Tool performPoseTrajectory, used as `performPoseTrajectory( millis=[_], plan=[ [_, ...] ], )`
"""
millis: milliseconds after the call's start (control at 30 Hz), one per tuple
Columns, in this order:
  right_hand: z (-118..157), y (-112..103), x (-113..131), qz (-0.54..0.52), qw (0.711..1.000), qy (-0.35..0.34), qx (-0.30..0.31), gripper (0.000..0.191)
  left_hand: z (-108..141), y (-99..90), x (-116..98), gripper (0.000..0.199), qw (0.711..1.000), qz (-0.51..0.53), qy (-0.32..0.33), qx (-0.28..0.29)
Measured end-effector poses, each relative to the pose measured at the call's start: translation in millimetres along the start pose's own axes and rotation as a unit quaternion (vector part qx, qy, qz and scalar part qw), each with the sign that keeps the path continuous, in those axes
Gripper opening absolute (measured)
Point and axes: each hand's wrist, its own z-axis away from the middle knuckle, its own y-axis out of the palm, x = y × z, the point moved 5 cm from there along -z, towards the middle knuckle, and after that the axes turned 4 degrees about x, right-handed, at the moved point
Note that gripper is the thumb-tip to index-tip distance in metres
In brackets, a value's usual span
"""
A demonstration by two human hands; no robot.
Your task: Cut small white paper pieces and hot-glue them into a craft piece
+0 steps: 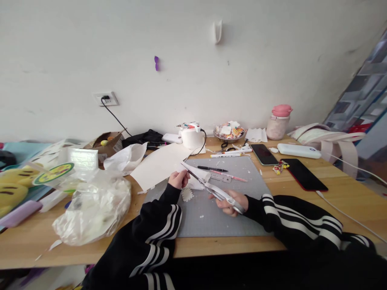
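The grey mat [223,221] lies under both hands' fingers; the white sheet [160,165] spreads beyond the left ones. The scissors [216,191] slant from the right fingers to the left. The right hand [232,202], palm hidden, wraps their handles. The left hand [179,179] is curled closed, its pinched contents unclear, beside the scalloped piece [187,195].

White-handled scissors [212,188], slanted, tips at large white paper [163,164], partly curled.
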Motion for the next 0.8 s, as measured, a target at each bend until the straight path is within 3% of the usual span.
performPoseTrajectory(
  millis=[233,433,667,800],
  plan=[
    [0,1,0,0.027,0.999,0.001,-0.018,0.044,-7,-2.9,8,0.04,1.0,0.018,-0.013,0.0],
    [0,0,0,-0.026,1.0,0.013,0.002,0.038,-15,-7.3,16,0.039,0.999,0.037,-0.028,0.013],
    [-5,-2,1,-0.064,0.995,0.058,0.044,0.033,-8,-4.8,9,0.04,0.998,0.054,-0.004,0.008],
    [-5,-1,0,-0.08,0.996,0.038,0.031,0.031,-4,-1.6,7,0.044,0.999,0.041,0.004,0.021]
  ],
)
